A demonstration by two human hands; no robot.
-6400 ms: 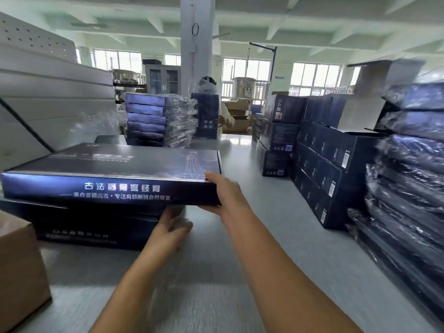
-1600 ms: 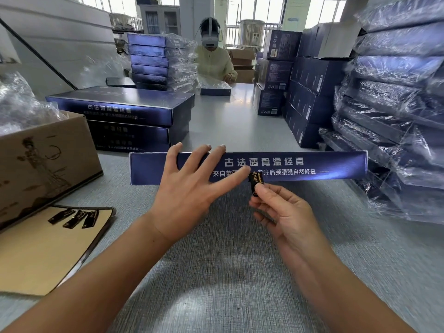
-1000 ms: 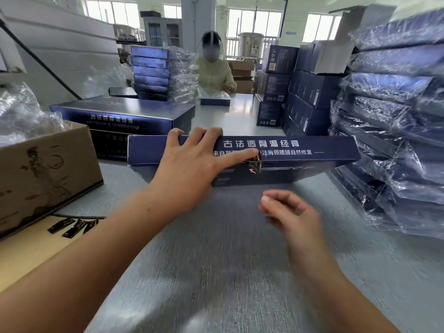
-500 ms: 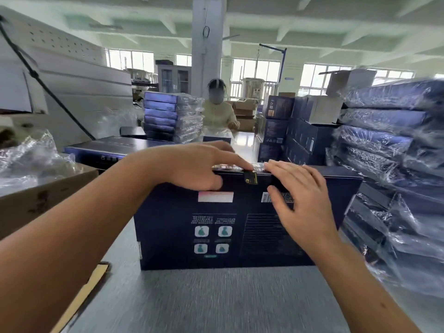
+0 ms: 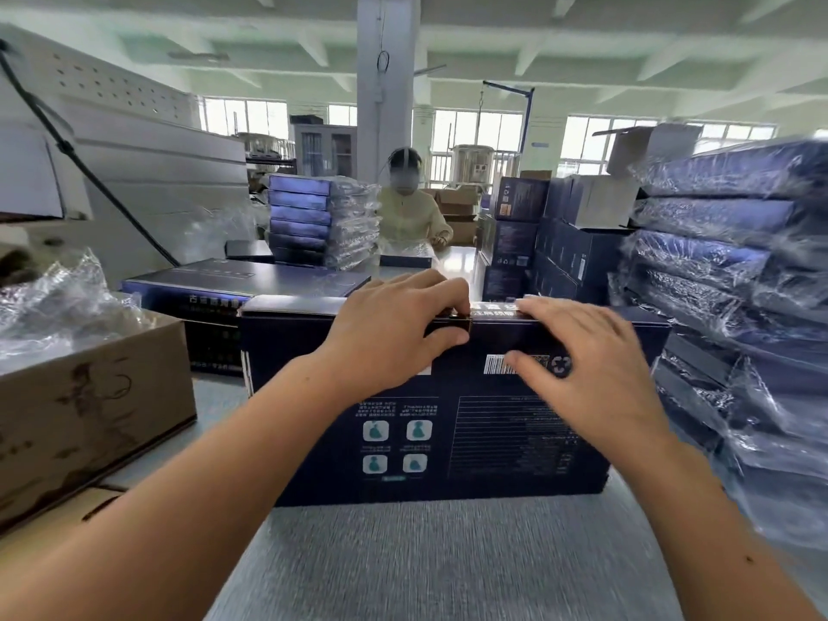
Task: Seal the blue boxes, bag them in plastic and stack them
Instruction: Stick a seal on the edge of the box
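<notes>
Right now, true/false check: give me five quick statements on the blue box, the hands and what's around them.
1. The dark blue cardboard box stands on its edge on the grey table. True.
2. The left hand curls over the box's top edge. True.
3. The right hand holds a plastic bag. False: it holds nothing, and its fingers lie straight on the box.
4. That box is already bagged. False: it is bare cardboard.
5. The stack of plastic-wrapped blue boxes is on the left. False: it is on the right, and a brown cardboard carton sits on the left.
</notes>
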